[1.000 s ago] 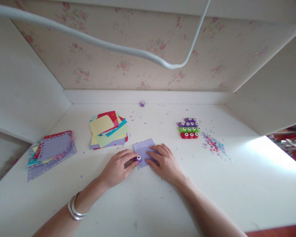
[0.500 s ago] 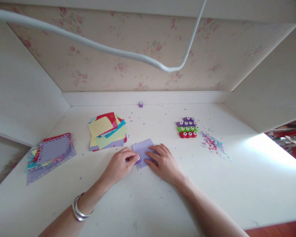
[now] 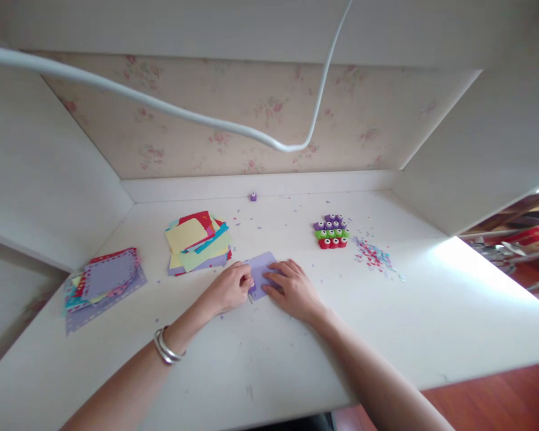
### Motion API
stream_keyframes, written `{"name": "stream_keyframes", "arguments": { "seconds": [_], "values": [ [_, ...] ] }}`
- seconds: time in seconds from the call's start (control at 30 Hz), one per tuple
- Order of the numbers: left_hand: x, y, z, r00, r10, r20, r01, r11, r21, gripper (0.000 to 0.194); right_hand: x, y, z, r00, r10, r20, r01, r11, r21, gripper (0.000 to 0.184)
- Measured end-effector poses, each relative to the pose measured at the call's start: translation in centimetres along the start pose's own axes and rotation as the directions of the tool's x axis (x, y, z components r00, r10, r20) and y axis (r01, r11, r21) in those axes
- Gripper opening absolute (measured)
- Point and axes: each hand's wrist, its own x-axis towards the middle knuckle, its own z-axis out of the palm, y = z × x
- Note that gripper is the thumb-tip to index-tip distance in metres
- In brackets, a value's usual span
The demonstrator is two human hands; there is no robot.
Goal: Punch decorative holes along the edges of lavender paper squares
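A sheet of purple paper (image 3: 259,267) lies on the white desk in front of me. At its lower left edge, my left hand (image 3: 232,286) is closed on a small purple craft punch (image 3: 252,290), mostly hidden behind the fingers. My right hand (image 3: 295,288) rests flat on the sheet's right side, fingers spread, palm down. Bracelets circle my left wrist.
Mixed coloured paper (image 3: 198,242) is piled left of centre, and punched-border sheets (image 3: 110,275) lie farther left. Several purple, green and red punches (image 3: 332,233) stand in rows at right, beside scattered confetti (image 3: 374,255). One purple punch (image 3: 253,197) sits by the back wall.
My left hand has turned over the punch, its fingers now curled and hiding more of it. My right hand stays on the paper. The whole view has shifted slightly.
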Motion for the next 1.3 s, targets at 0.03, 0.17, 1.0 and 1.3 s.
{"name": "stream_keyframes", "arguments": {
  "seconds": [0.03, 0.17, 1.0, 1.3],
  "values": [
    [-0.1, 0.0, -0.1, 1.000, 0.000, 0.003, 0.000, 1.000, -0.004, 0.019, 0.0, 0.0, 0.0, 1.000, -0.002, -0.009, 0.002, 1.000, -0.002, 0.024],
    [-0.9, 0.1, -1.0, 0.999, -0.016, 0.032, 0.017, 1.000, -0.015, 0.021, -0.2, 0.0, 0.1, 0.999, -0.006, -0.038, 0.006, 1.000, 0.002, 0.023],
    [13.0, 2.2, -2.1, 0.986, 0.134, 0.099, -0.141, 0.988, 0.069, 0.030, 0.1, 0.4, -0.4, 0.998, 0.064, 0.017, -0.065, 0.995, 0.080, 0.023],
    [26.9, 4.4, 5.4, 0.943, 0.287, 0.172, -0.312, 0.939, 0.144, 0.027, 0.3, 1.0, -0.6, 0.991, 0.114, 0.071, -0.121, 0.986, 0.113, 0.025]
  ]
}}
